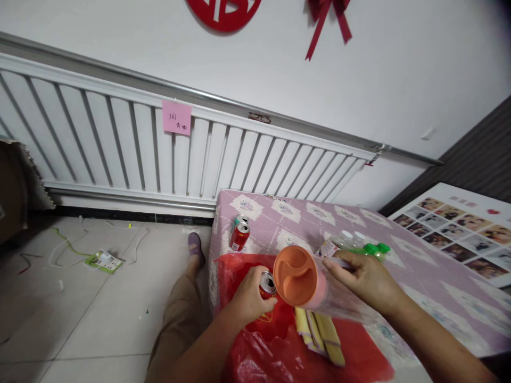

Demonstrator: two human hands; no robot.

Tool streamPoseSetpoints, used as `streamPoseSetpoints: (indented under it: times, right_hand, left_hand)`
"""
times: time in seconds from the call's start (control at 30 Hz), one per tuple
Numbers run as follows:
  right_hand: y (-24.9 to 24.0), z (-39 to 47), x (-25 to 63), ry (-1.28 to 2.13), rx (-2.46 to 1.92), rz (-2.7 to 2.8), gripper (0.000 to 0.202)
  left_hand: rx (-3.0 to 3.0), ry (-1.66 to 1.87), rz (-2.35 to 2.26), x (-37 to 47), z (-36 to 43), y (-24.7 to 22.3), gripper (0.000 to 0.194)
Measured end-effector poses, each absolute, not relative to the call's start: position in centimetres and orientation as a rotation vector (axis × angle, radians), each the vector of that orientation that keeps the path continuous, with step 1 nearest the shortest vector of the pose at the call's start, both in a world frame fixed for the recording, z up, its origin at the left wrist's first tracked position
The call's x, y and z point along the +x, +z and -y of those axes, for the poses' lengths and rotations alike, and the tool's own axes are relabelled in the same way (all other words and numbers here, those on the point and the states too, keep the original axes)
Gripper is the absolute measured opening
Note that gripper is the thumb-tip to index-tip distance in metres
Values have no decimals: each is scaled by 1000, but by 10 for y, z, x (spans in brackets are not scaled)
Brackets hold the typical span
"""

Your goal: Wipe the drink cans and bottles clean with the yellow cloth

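My left hand (249, 300) is wrapped round a red can (267, 283) with an opened top, above a red plastic sheet (259, 351). My right hand (359, 279) grips the handle of a clear pitcher (339, 303), whose orange lid (296, 275) faces me and tilts toward the can. Lid and can are close together; whether they touch is hard to tell. A second red can (240, 236) stands beyond my left hand, with a teal can (240, 218) right behind it. Below the pitcher lies a folded yellow cloth (319, 335).
Bottles with green caps (376, 248) and white caps stand behind my right hand on the patterned tablecloth (319, 213). A white radiator (231, 154) runs along the wall. A photo board (459, 229) leans at the right. Cords and a green packet (104, 261) lie on the floor.
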State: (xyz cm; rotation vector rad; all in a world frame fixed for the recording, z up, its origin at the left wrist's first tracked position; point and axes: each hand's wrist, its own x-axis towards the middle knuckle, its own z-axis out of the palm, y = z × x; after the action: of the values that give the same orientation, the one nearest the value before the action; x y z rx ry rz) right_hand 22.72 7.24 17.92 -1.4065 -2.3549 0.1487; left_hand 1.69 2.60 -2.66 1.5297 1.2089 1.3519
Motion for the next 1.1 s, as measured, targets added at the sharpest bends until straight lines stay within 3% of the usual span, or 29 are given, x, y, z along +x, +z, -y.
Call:
streamPoseSetpoints:
  times: [1.1]
  right_hand:
    - [182, -75, 224, 92, -1421, 2423, 46]
  left_hand:
    - [1519, 1367, -1200, 16, -24, -24, 61]
